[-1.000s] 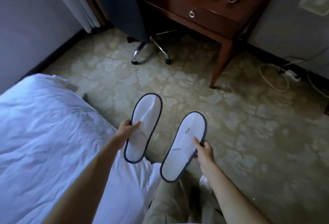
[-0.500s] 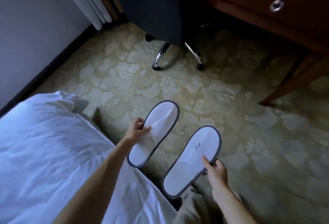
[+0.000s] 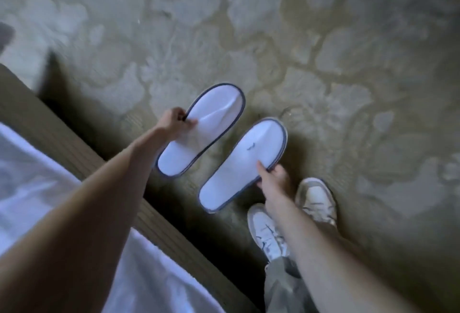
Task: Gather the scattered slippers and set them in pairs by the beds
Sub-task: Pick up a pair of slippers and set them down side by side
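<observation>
Patterned carpet [image 3: 323, 68] runs beside the bed [image 3: 74, 138]. Two white slippers are held low over it, parallel and close, probably so they land as a pair. The left hand [image 3: 174, 123] pinches the left slipper [image 3: 201, 131] by its edge; the right hand [image 3: 273, 178] grips the right slipper [image 3: 244, 163] the same way, thumb on top.

Your bed [image 3: 62, 213] is cut off at left and bottom edges; the carpet [image 3: 323, 51] pattern is motion-blurred.
</observation>
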The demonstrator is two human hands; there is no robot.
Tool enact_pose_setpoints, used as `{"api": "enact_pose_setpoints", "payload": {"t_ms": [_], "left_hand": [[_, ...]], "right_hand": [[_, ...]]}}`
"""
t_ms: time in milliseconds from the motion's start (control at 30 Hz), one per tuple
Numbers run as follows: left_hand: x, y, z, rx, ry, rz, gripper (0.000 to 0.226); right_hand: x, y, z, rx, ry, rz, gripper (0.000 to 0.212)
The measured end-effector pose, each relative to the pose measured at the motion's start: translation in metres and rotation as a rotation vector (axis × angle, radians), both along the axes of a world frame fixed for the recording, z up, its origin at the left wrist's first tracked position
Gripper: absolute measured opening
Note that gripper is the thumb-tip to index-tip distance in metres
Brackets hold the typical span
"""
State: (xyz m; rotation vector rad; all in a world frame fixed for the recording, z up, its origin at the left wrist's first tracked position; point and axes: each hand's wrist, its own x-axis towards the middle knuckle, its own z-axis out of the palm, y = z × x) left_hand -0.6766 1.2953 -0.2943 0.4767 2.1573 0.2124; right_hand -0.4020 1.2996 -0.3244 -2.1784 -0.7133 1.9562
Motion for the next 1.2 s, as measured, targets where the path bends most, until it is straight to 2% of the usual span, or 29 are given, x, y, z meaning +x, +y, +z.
{"api": "enact_pose_setpoints", "payload": {"t_ms": [67,200,333,467,867,1067,1200], "left_hand": [[0.0,0.0,-0.031,-0.008,-0.014,-0.014,0.025],[0.012,-0.003,-0.07,-0.008,-0.011,-0.054,0.024],[0.023,-0.012,-0.084,0.029,0.025,0.06,0.029],[0.023,-0.006,-0.085,0.053,0.033,0.079,0.022],[0.03,-0.002,-0.094,0.169,0.111,0.233,0.029],[0.037,-0.01,-0.096,0.207,0.235,0.257,0.038],[0.045,-0.012,-0.081,0.206,0.258,0.238,0.043]], "right_hand": [[0.0,0.001,-0.036,0.032,-0.004,0.021,0.045],[-0.01,0.01,-0.063,0.096,-0.008,0.02,0.025],[-0.014,0.007,-0.074,0.081,-0.023,0.008,0.023],[-0.016,0.004,-0.079,0.118,-0.098,0.058,0.029],[-0.025,0.007,-0.08,0.176,-0.271,0.166,0.042],[-0.02,0.016,-0.067,0.111,-0.41,0.401,0.057],[-0.02,0.024,-0.06,0.028,-0.444,0.564,0.077]]}}
